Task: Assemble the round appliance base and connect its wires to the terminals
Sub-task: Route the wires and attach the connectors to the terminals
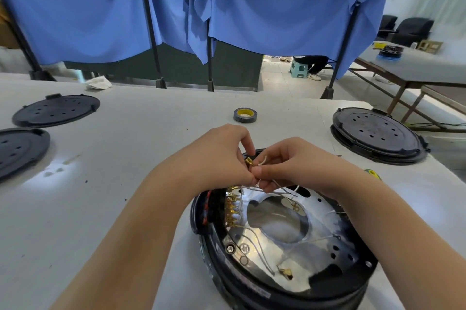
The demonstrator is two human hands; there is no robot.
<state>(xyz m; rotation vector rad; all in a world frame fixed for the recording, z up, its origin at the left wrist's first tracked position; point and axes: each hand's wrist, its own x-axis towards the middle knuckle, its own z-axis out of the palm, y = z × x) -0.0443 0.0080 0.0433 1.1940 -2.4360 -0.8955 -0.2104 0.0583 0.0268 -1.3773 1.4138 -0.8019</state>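
- round black appliance base with a shiny silver metal plate sits open side up on the white table, near edge, right of centre
- row of brass terminals runs along the base's left inner rim; thin grey wires trail across the plate
- left hand and right hand meet just above the base's far rim, fingertips touching
- left hand pinches a small brass connector; right hand pinches the thin white wire next to it
- roll of black tape with yellow core lies beyond the hands
- black perforated round covers: two at far left, one stacked unit at right
- blue cloth curtain hangs behind the table
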